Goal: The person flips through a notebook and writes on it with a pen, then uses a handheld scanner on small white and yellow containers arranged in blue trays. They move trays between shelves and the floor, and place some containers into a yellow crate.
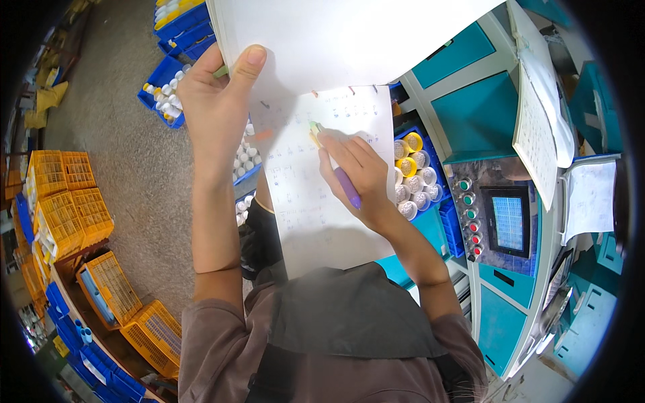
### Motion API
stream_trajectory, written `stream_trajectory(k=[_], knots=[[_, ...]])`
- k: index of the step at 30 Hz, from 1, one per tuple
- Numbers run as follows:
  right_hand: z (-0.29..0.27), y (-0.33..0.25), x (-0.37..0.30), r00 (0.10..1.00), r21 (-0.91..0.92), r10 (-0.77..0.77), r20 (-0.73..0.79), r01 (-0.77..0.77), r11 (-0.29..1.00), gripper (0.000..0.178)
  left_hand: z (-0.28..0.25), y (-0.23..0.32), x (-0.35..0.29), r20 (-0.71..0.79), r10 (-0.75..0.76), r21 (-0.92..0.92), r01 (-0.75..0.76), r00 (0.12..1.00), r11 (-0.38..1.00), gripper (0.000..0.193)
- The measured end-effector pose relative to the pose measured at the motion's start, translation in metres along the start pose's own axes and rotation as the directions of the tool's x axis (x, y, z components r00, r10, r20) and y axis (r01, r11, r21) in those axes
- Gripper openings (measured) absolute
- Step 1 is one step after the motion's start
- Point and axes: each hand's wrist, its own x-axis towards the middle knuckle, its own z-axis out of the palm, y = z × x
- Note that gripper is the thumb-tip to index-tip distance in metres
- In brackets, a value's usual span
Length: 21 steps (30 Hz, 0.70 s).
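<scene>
A large white notepad or notebook (312, 215) is spread in front of me, its lower sheet covered with rows of faint handwriting. My left hand (213, 101) grips the left edge of its raised upper pages (363, 40), thumb lying on the front and fingers behind. In my right hand (363, 168) is a pen with a purple barrel (347, 189) and a pale green-yellow front end. Its tip is at the upper middle of the written sheet, and the fingers are closed around it. Whether the tip touches the paper I cannot tell.
On the right stands a teal and white machine with a control panel (497, 221), screen and buttons. Beside the sheet a blue crate (426, 211) holds white and yellow cups. Orange crates (70, 195) are stacked at left. Another blue bin (161, 70) holds white bottles.
</scene>
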Motion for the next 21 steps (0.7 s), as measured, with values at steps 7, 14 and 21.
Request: stream_trajectory(k=[7, 14, 21], knots=[[-0.0011, 0.0001, 0.0, 1.0, 0.027, -0.006, -0.016, 0.007, 1.0, 0.027, 0.0011, 0.0009, 0.0005, 0.002, -0.005, 0.01, 0.005, 1.0, 1.0, 0.037], [-0.0027, -0.0003, 0.0022, 1.0, 0.042, 0.014, 0.02, -0.015, 0.999, 0.026, -0.001, 0.0011, -0.0012, -0.006, -0.023, 0.028, 0.023, 1.0, 0.999, 0.036], [-0.0039, 0.0013, 0.0006, 1.0, 0.049, -0.011, -0.011, 0.012, 0.999, 0.027, -0.0016, 0.0028, 0.0008, 0.003, -0.064, 0.045, 0.064, 0.998, 0.997, 0.037]])
